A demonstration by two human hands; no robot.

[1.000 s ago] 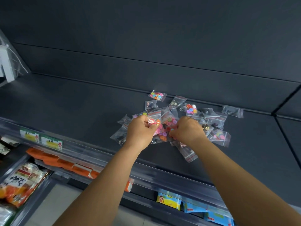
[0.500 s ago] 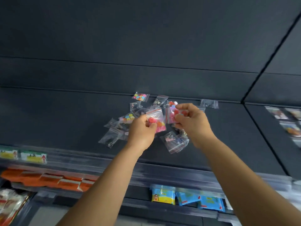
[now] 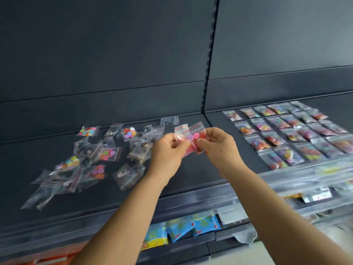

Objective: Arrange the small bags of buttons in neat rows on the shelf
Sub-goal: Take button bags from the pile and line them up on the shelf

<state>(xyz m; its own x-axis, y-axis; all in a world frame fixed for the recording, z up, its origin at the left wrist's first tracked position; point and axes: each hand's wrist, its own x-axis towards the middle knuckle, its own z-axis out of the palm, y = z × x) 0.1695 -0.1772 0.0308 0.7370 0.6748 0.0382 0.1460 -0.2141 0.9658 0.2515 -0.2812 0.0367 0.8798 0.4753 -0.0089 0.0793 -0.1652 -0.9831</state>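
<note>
My left hand [image 3: 168, 150] and my right hand [image 3: 219, 148] meet above the dark shelf [image 3: 200, 175], each pinching a small clear zip bag. The right hand's bag of pink and red buttons [image 3: 196, 137] overlaps the left hand's bag [image 3: 181, 133]. To the left a loose pile of button bags [image 3: 91, 159] lies scattered on the shelf. On the right shelf section, button bags lie flat in neat rows [image 3: 290, 134].
A black upright post [image 3: 210, 54] divides the dark back panel between the two shelf sections. A clear price rail [image 3: 191, 205] runs along the shelf's front edge. Blue and yellow packets [image 3: 181, 230] sit on the lower shelf.
Both hands have lifted off the pile with their bags and moved right. The view has swung right, bringing the rows of arranged bags into sight.
</note>
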